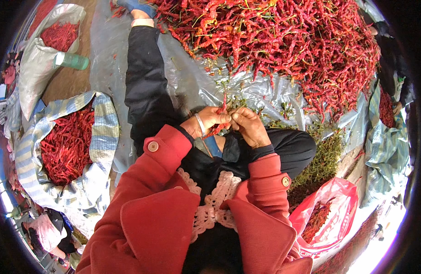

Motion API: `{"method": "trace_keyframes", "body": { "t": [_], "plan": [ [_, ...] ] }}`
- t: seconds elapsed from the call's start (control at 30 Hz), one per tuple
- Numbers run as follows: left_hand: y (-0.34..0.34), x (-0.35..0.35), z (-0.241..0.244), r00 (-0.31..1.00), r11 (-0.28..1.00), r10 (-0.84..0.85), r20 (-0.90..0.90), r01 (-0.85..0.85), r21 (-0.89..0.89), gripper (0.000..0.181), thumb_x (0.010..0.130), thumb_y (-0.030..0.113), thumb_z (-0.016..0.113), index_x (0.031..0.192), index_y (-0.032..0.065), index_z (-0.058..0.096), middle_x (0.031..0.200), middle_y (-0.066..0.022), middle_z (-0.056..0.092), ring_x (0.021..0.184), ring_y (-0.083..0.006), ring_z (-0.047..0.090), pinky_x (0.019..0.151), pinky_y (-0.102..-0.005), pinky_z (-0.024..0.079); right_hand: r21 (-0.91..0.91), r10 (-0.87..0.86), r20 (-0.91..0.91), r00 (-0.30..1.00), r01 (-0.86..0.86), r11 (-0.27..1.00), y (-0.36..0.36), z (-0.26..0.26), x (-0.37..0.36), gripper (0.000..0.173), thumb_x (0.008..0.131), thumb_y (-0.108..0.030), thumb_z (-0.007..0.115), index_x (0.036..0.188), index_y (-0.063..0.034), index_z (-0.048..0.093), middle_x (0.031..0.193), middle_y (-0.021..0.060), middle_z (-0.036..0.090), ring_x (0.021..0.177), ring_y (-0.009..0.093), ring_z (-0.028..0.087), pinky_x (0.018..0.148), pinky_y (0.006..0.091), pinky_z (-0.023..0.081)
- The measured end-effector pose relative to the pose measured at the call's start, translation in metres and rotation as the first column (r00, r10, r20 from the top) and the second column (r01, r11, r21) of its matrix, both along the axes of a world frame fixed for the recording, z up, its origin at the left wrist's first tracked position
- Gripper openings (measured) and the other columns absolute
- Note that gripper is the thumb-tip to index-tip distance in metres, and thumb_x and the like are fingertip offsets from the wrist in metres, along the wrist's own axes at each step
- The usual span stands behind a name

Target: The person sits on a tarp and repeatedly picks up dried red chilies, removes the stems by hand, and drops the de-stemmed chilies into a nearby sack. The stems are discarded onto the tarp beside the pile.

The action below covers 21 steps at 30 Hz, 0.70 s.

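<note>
Over my lap, my left hand point(210, 118) is closed on several red chili peppers point(218, 129); some stick out above the fingers and some below. Right beside it, my right hand point(247, 124) pinches with thumb and fingertips at the stem end, its fingertips against my left thumb. What exactly lies between the right fingertips is too small to tell. Beyond both hands a large heap of red chilies with stems point(282, 44) lies on clear plastic sheeting point(196, 85). Green stems point(321, 154) are piled beside my right knee.
At the left stand a striped woven sack point(106, 126) of red chilies, a white sack point(35, 75) with more, and a green bottle point(76, 61). A red and white plastic bag point(349, 195) holding chilies sits at lower right. Another striped sack point(385, 150) and a person are at the right edge.
</note>
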<state>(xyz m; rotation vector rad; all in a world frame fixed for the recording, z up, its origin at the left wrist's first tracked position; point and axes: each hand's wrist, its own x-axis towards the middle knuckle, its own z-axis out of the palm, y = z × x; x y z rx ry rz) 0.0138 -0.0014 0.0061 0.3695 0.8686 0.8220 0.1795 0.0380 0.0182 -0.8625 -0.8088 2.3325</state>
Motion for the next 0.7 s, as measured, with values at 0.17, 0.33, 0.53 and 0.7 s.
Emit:
{"method": "trace_keyframes", "body": {
  "t": [0.17, 0.33, 0.53, 0.7],
  "plan": [
    [0.001, 0.005, -0.005, 0.978, 0.998, -0.069, -0.196, 0.067, -0.017, 0.023, 0.076, 0.025, 0.062, 0.078, 0.0026, 0.058, 0.069, -0.0036, 0.057, 0.062, -0.0114, 0.052, 0.058, -0.0226, 0.040, 0.825, -0.534, 0.516, 0.670, -0.223, 0.519, -0.009, -0.017, -0.016, 0.014, 0.072, -0.007, 0.057, 0.074, 0.0012, 0.045, 0.074, 0.0181, 0.047, 0.068, 0.037, 0.047, 0.061, 0.0400, 0.039],
    [0.000, 0.009, -0.009, 0.998, 0.999, 0.018, 0.068, -0.015, -0.033, 0.017, 0.081, 0.019, 0.055, 0.081, 0.0017, 0.053, 0.072, -0.0068, 0.055, 0.065, -0.0173, 0.055, 0.061, -0.0293, 0.046, 0.678, -0.572, 0.732, 0.369, -0.471, 0.564, 0.019, -0.032, -0.016, 0.025, 0.076, -0.024, 0.055, 0.074, -0.0005, 0.049, 0.077, 0.0191, 0.052, 0.066, 0.038, 0.052, 0.057, 0.0435, 0.042],
    [0.005, -0.009, 0.001, 0.954, 0.970, 0.212, 0.210, -0.179, -0.168, 0.008, 0.083, 0.014, 0.052, 0.077, 0.0107, 0.047, 0.061, 0.0016, 0.042, 0.050, -0.0117, 0.044, 0.046, -0.0286, 0.039, 0.512, -0.574, 0.818, 0.047, -0.516, 0.687, 0.115, -0.044, -0.051, 0.039, 0.075, -0.040, 0.054, 0.083, -0.0023, 0.054, 0.076, 0.0190, 0.060, 0.072, 0.035, 0.058, 0.063, 0.0419, 0.045],
    [0.006, -0.019, -0.008, 0.958, 0.919, 0.279, -0.071, -0.288, -0.268, 0.010, 0.083, 0.014, 0.052, 0.075, 0.0137, 0.046, 0.053, 0.0065, 0.033, 0.043, -0.0058, 0.035, 0.040, -0.0223, 0.028, 0.353, -0.302, 0.935, 0.188, -0.602, 0.716, 0.092, -0.057, -0.038, 0.028, 0.073, -0.028, 0.050, 0.081, -0.0025, 0.059, 0.077, 0.0230, 0.058, 0.076, 0.037, 0.057, 0.068, 0.0422, 0.045]
  ]
}}
